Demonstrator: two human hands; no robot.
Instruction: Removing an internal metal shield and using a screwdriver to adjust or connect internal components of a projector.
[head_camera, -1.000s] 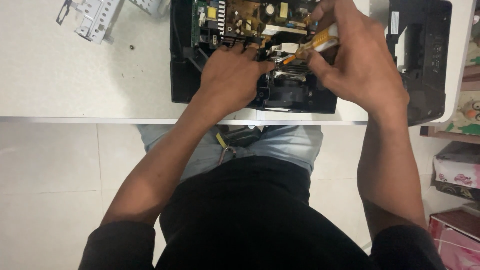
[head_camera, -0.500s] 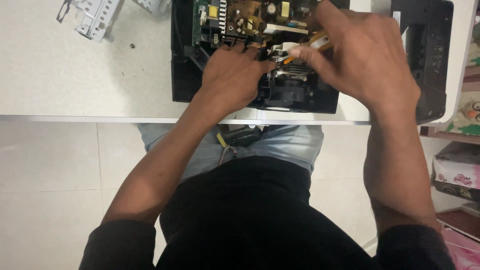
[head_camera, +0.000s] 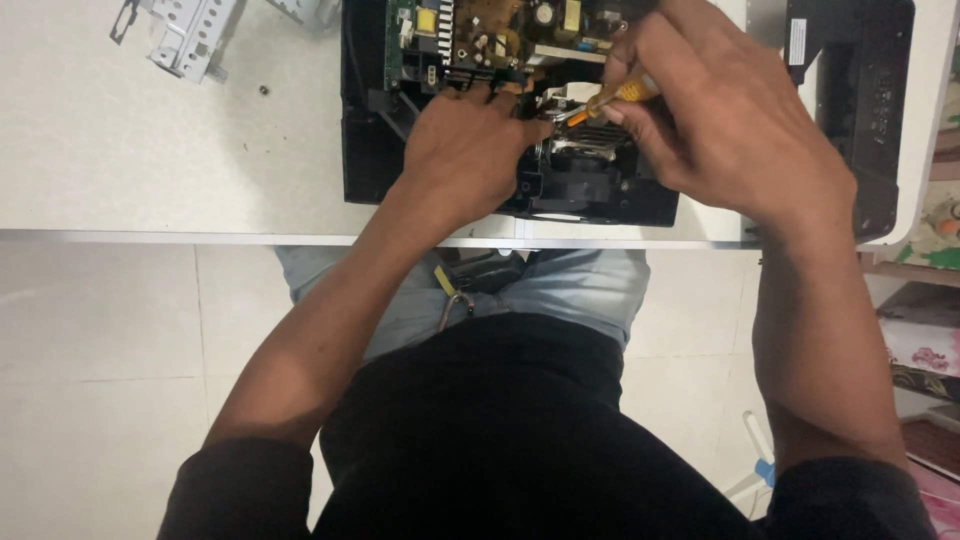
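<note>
An opened black device (head_camera: 375, 150) lies on the white table (head_camera: 150, 160), its brown circuit board (head_camera: 500, 30) exposed at the far side. My left hand (head_camera: 465, 155) rests on the device's middle, fingers pressed on the inner parts near the board. My right hand (head_camera: 730, 130) grips a screwdriver with a yellow-orange handle (head_camera: 615, 98), its tip pointing down-left into a grey metal part (head_camera: 585, 145) inside the device. The tip itself is hidden between my hands.
A black cover panel (head_camera: 860, 90) lies at the table's right end. A grey metal bracket (head_camera: 185, 35) and a small loose screw (head_camera: 263, 90) sit at the far left. Shelves with boxes (head_camera: 925, 330) stand to the right. Tools poke out of my trouser pocket (head_camera: 470, 280).
My right hand has shifted slightly over the screwdriver, turning it in place. My left hand stays on the device.
</note>
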